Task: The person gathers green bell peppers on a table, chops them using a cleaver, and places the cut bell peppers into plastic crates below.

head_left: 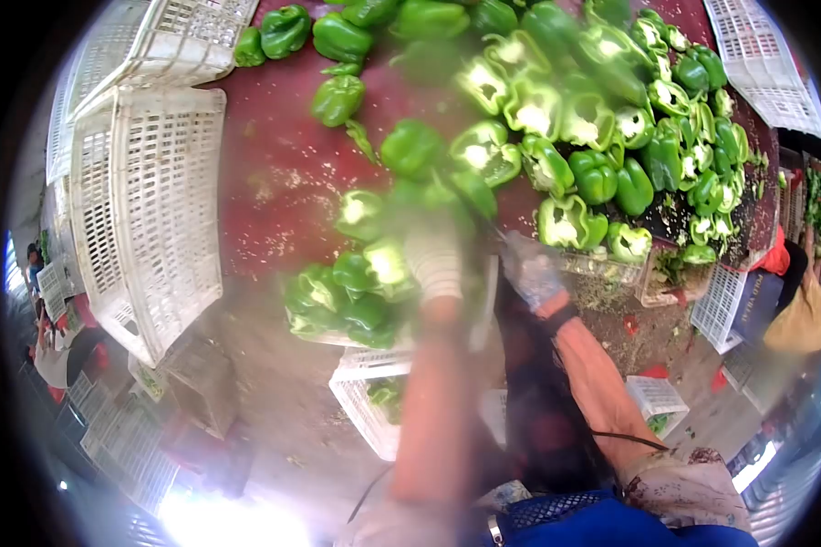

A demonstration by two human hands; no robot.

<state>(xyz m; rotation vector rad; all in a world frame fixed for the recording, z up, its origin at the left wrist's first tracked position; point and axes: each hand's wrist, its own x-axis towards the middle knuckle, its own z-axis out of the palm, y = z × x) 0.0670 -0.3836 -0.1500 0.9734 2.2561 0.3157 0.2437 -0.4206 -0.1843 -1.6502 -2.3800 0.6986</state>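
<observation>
Green peppers, many of them cut open with pale cores showing (534, 108), cover the right and back of the dark red table (278, 173). My left hand (431, 251), in a pale glove, reaches over the front edge of the table at a green pepper (429, 205); blur hides its fingers. My right hand (531, 269), in a greyish glove, is closed just right of it, near a thin dark object that may be a knife blade (496, 232). To the left of my left hand lies a pile of peppers (342, 296).
White plastic crates stand at the left (146, 210) and at the back right (764, 59). Below the table edge are a crate (369, 401) and a smaller one (657, 399). People are partly visible at the far left and far right.
</observation>
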